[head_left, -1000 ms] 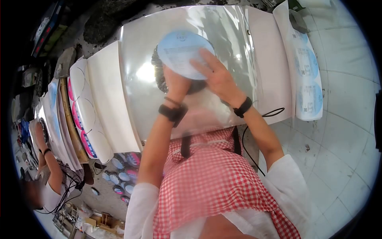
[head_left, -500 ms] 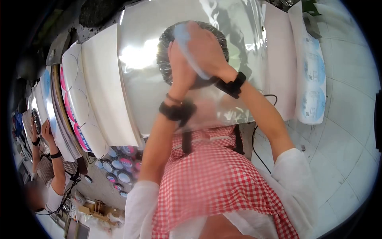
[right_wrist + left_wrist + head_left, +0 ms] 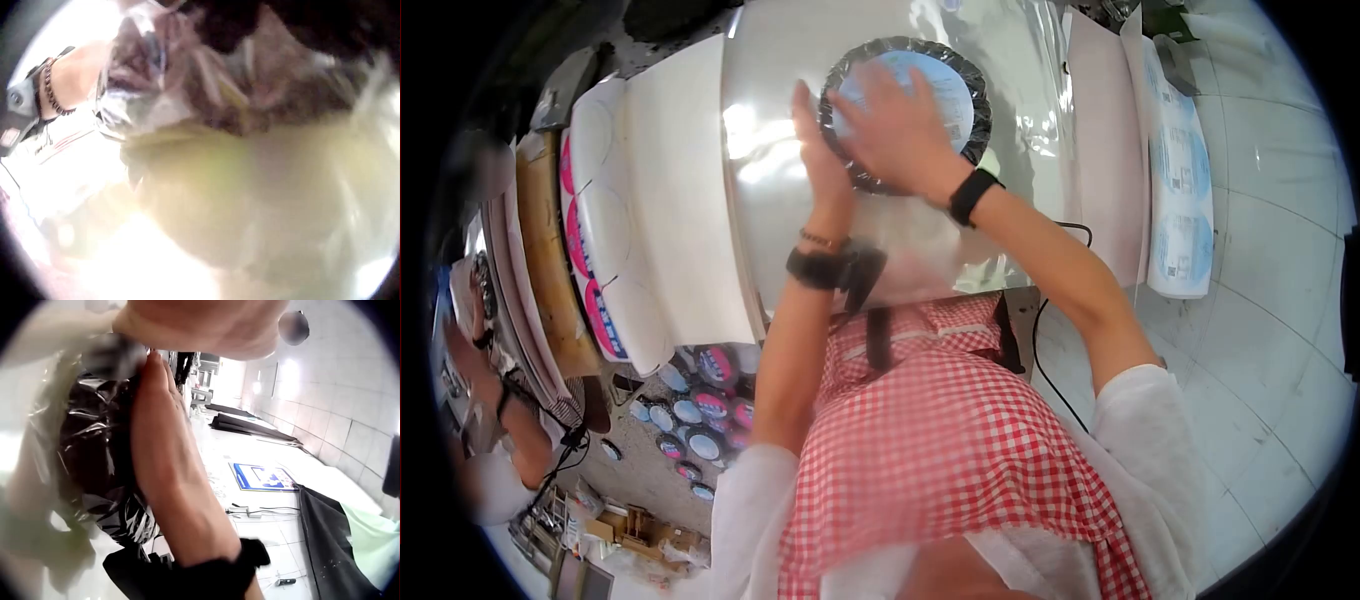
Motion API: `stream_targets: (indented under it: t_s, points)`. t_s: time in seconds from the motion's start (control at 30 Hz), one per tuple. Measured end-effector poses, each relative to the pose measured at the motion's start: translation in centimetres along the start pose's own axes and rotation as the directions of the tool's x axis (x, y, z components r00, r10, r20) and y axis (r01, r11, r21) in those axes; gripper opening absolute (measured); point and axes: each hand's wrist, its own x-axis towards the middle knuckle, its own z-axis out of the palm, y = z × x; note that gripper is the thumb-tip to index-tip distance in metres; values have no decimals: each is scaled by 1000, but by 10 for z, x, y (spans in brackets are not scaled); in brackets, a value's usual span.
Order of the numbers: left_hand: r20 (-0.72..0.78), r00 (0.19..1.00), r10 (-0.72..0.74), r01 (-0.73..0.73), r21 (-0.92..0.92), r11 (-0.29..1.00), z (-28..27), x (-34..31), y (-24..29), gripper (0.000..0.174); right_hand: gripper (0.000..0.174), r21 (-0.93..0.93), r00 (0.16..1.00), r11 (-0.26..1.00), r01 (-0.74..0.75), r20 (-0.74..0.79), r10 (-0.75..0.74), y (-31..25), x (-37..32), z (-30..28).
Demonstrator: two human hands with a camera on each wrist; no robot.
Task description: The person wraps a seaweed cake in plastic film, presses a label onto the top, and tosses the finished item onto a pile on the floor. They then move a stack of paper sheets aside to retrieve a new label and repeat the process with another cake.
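1. Toward the left end of the plastic-covered table (image 3: 1030, 140), there is a pink label sheet (image 3: 607, 200); its characters are too small for reading.
2. Left hand (image 3: 825, 155): straight fingers beside the black-wrapped disc (image 3: 982, 100), pinching nothing.
3. The disc lies near the table's far edge, bearing a round blue label (image 3: 955, 98), unreadable. I judge: label smoothing; next needs even pressing.
4. Right hand (image 3: 898, 128): blurred, fingers spread over the label.
5. Right edge: blue label strip (image 3: 1182, 205), no legible words.
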Motion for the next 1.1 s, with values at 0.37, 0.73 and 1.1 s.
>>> stream_targets:
  t_s: [0.37, 0.73, 1.1]
  points:
    - [335, 920, 204, -391, 743, 543, -32, -33, -25, 51, 65, 903, 651, 175, -393, 139, 746, 48, -74, -1]
    - [-238, 969, 72, 225, 963, 147, -297, -24, 154, 45, 58, 54, 993, 997, 58, 101, -63, 9, -89, -44]
    - [208, 924, 321, -243, 968, 70, -261, -92, 49, 23, 60, 83, 998, 996, 23, 52, -27, 9, -88, -36]
